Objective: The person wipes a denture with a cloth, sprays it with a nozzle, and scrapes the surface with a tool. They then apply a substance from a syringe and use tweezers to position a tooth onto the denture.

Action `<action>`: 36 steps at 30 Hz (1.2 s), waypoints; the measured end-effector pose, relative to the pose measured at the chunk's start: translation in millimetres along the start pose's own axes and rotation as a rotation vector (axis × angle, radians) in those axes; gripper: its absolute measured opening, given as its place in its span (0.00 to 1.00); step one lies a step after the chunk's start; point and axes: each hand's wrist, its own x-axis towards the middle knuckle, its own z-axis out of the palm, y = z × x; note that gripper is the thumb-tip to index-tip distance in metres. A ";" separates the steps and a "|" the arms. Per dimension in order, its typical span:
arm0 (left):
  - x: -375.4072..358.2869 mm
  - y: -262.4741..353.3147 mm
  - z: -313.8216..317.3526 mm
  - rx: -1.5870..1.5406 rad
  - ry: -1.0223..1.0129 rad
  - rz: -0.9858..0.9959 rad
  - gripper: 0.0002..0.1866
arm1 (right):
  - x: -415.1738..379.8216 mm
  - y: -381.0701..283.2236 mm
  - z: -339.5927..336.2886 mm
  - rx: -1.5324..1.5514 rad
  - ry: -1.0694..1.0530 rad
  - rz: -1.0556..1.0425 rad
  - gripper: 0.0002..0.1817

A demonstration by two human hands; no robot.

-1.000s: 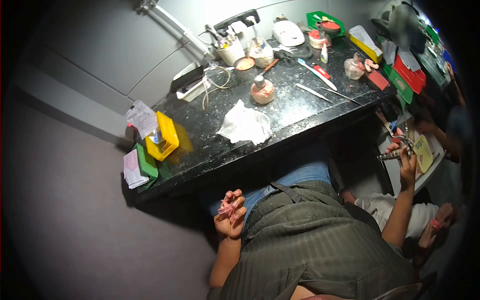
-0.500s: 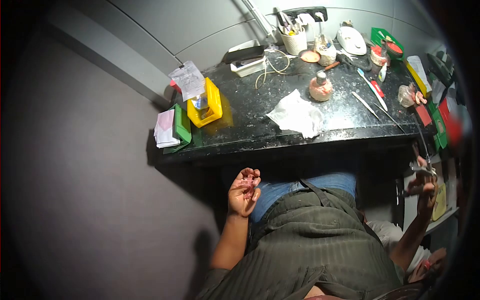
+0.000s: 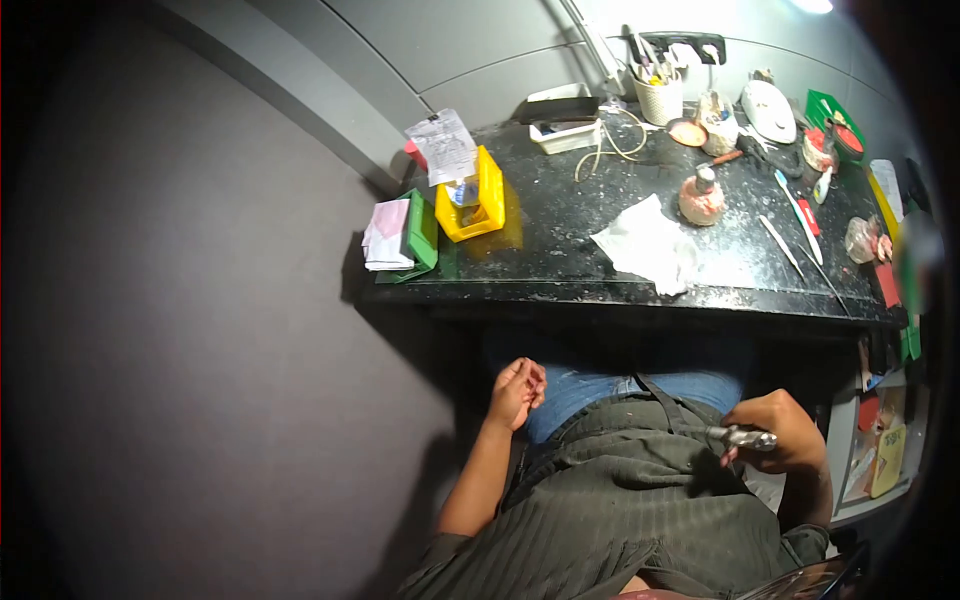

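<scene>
My left hand (image 3: 520,394) is raised beside my lap, its fingers curled round a small pinkish piece that is mostly hidden. In front of my waist at the right, my right hand (image 3: 780,432) is wrapped round a metal handpiece (image 3: 748,438) whose end points left. Both hands are apart from each other, below the front edge of the black bench (image 3: 560,290). A crumpled white cloth (image 3: 650,245) and a round pink-smeared bottle (image 3: 702,200) are on the bench.
A yellow bin (image 3: 478,205) and a green bin (image 3: 424,235) with papers stand at the bench's left end. Farther right are a toothbrush (image 3: 800,215), thin tools, a white cup (image 3: 660,100) of tools and an open drawer unit (image 3: 845,450).
My right hand has come from the far right in to my waist with the metal handpiece. My left hand has closed and turned. The camera view has shifted, moving the bench rightward in the picture.
</scene>
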 end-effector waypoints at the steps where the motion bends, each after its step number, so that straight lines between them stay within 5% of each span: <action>1: -3.6 -2.2 -8.6 0.061 -0.007 -0.043 0.15 | 7.5 -5.6 -0.6 -0.050 -0.075 -0.058 0.17; 12: -0.6 -12.6 6.0 0.249 0.029 -0.105 0.13 | 37.7 -15.6 2.6 -0.028 0.013 -0.029 0.08; 14: -0.8 -13.0 11.9 0.242 0.024 -0.101 0.13 | 34.9 -11.6 4.9 -0.018 0.082 0.116 0.09; 15: 2.0 -12.1 15.9 0.230 0.026 -0.084 0.13 | 36.0 -0.6 11.1 -0.035 0.212 -0.065 0.15; 21: 8.8 -18.4 9.7 0.238 0.080 -0.020 0.16 | 27.1 -6.9 -4.0 0.063 0.201 -0.028 0.16; 24: 16.0 -24.1 -26.4 0.138 0.064 0.010 0.17 | 24.9 -5.3 -9.1 0.241 0.234 -0.147 0.17; 28: 25.0 -29.2 -76.9 0.043 0.247 0.023 0.13 | 15.7 7.3 -18.8 0.068 0.297 -0.242 0.17; 34: 23.7 -12.9 -72.2 -0.039 0.307 0.033 0.12 | 2.0 26.9 -31.0 0.174 0.495 -0.545 0.18; 36: 24.7 -8.6 -65.4 -0.025 0.281 0.061 0.12 | -21.0 25.4 -36.6 0.530 0.412 -0.353 0.16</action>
